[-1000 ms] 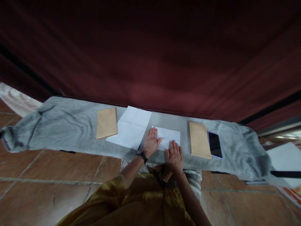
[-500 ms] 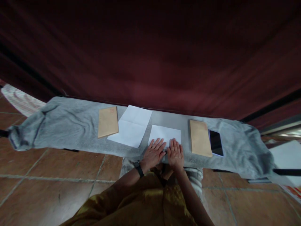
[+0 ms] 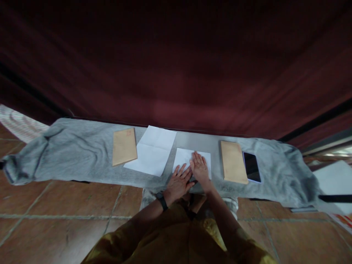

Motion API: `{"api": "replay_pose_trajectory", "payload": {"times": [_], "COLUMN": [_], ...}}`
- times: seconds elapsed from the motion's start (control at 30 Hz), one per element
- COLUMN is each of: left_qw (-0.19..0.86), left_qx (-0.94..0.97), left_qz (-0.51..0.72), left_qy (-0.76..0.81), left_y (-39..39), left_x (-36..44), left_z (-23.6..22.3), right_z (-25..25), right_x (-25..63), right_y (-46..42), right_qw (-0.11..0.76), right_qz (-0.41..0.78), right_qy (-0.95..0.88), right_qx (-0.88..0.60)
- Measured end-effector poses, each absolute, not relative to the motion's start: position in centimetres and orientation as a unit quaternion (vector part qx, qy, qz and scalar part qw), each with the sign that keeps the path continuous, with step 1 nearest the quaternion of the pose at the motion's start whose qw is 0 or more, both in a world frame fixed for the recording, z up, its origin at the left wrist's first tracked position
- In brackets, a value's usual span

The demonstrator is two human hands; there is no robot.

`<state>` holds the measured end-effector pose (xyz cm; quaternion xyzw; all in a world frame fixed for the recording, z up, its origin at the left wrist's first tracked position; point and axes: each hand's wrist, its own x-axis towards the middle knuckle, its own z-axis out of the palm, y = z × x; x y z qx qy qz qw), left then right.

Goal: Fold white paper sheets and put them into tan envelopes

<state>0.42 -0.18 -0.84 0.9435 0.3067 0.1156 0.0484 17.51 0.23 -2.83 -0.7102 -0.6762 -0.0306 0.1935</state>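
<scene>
A folded white sheet of paper (image 3: 183, 154) lies in front of me on the cloth-covered table. My left hand (image 3: 178, 182) rests flat over its near left edge, fingers spread. My right hand (image 3: 200, 168) presses on the middle of the sheet, fingers stretched out and pointing away from me. To the left lies a larger white sheet (image 3: 154, 150) with a crease across it. A stack of brown envelopes (image 3: 124, 146) sits at that sheet's left edge. On the right is another stack of brown envelopes (image 3: 233, 161).
A phone (image 3: 252, 167) lies right of the right-hand envelopes. Grey cloth (image 3: 74, 150) covers the narrow table and bunches at both ends. A dark red curtain (image 3: 176, 80) hangs behind its far edge. Brown floor tiles (image 3: 68, 201) show below.
My right hand has moved forward and a little left, from the near edge onto the middle of the folded sheet. My left hand stays at the near left edge.
</scene>
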Motion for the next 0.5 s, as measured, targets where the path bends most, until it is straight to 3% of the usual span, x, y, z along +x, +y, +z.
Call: {"api": "replay_pose_trajectory", "payload": {"times": [0.5], "left_qw": [0.047], "left_qx": [0.944], "left_qz": [0.112], "left_qy": [0.307], "left_y": [-0.2], "left_x": [0.3], "left_z": [-0.9], "right_z": [-4.8], "right_x": [21.2], "right_y": [-2.7], "right_qw": [0.183], "right_qz": [-0.092], "right_qy": [-0.587], "right_qx": [-0.783]}}
